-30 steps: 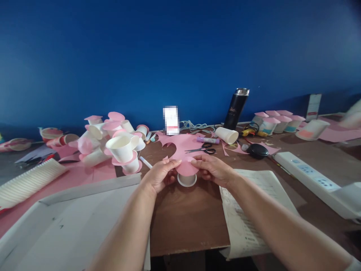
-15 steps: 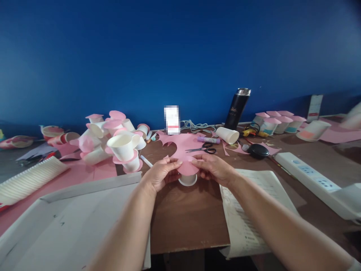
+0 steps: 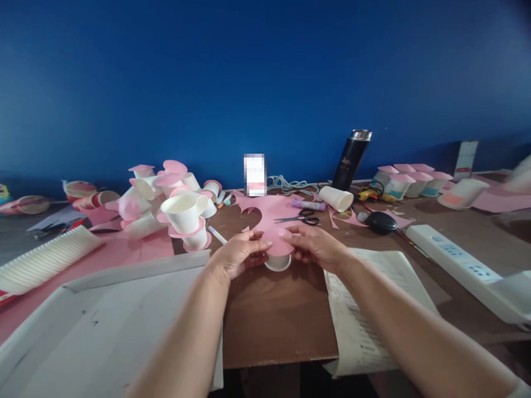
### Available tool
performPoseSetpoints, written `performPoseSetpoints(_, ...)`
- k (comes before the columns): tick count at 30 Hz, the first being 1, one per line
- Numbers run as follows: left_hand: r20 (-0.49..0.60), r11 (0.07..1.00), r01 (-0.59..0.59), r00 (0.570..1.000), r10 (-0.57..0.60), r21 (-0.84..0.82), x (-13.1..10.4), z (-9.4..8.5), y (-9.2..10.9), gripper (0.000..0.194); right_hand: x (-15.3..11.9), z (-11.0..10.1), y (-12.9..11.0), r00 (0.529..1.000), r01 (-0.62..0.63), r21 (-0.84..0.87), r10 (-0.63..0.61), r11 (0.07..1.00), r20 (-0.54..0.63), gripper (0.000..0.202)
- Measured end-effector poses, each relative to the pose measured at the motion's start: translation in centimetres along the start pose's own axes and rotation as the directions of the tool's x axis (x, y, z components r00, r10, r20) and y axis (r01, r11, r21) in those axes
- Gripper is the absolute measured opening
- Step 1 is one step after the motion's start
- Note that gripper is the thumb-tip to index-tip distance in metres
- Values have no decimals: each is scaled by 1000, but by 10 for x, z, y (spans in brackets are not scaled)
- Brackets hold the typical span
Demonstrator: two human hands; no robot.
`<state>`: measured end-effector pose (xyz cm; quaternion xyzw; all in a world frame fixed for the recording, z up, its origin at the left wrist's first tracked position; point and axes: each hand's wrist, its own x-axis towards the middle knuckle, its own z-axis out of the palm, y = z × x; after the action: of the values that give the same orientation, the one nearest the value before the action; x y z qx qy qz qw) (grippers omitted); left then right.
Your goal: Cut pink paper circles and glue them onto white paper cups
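From my remote seat I read the middle first. My left hand [image 3: 239, 253] has its thumb and fingers closed on the near-left side of a pink disc [image 3: 277, 244]. The disc lies directly between my hands, neither clearly nearer, over the upward-facing base of a white paper cup [image 3: 278, 263]. The cup seems inverted, its rim on the brown tabletop [image 3: 277, 326], its long axis roughly upright. My right hand [image 3: 322, 249] pinches the disc's other side, thumb on top. I can't tell whether the disc is stuck to the cup.

Now textures, sweeping from the left: the nested cups [image 3: 53, 257] form a ribbed, pale column, and the white tray [image 3: 124, 326] shows smooth, scuffed card with a raised edge. Beyond it, matte cups and flat pink shapes make a jumbled pile [image 3: 182, 213]. Past the disc, a pink sheet [image 3: 271, 213] has scalloped cutouts; dark-handled scissors [image 3: 307, 220] rest on it, near a glossy purple tube [image 3: 308, 205]. Farther right stands a black flask [image 3: 350, 163], cylindrical and metal-topped, then a long, hard white power strip [image 3: 456, 268].
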<state>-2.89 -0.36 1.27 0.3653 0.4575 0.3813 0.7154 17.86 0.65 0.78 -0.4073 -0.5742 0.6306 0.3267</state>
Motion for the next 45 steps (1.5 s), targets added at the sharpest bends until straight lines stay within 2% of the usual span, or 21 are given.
performPoseSetpoints(4, -5, 1000, 9, 1000, -9, -4, -1, 1, 0, 48, -1, 0, -1, 1000, -27, 8, 27, 1000, -11, 39)
performPoseSetpoints(7, -13, 1000, 18, 1000, -18, 13, 0, 1, 0, 51, -2, 2, -2, 1000, -4, 1, 4, 1000, 11, 42)
performPoseSetpoints(10, -10, 1000, 17, 1000, -17, 23, 1, 0, 0, 48, -2, 5, -3, 999, 36, -33, -35, 999, 25, 49)
performPoseSetpoints(13, -8, 999, -6, 1000, 6, 32, 1, -2, -2, 43, -1, 7, -2, 999, 39, -65, -40, 997, -10, 59)
performPoseSetpoints(24, -10, 985, -44, 999, 46, 167, -3, 7, -1, 64, -3, 12, -5, 996, 10, -93, -18, 996, -85, 62)
performPoseSetpoints(32, 16, 978, -58, 998, 56, 201, -2, 6, -3, 61, -1, 11, -3, 997, 3, -129, -13, 992, -80, 65)
performPoseSetpoints(35, -4, 972, -69, 997, 72, 225, -3, 7, -1, 63, -1, 7, -1, 996, -4, -179, -12, 984, -87, 68)
performPoseSetpoints(38, -60, 951, -95, 991, 118, 294, -5, 7, 0, 71, -1, 2, 0, 986, 8, -338, -63, 941, -152, 73)
performPoseSetpoints(41, -113, 897, -132, 974, 196, 422, -4, 3, -1, 76, -3, -2, 0, 960, 48, -528, -184, 848, -209, 77)
performPoseSetpoints(45, -111, 807, -251, 926, 361, 534, -4, -1, -3, 79, -7, -4, 0, 916, 145, -729, -369, 669, -156, 72)
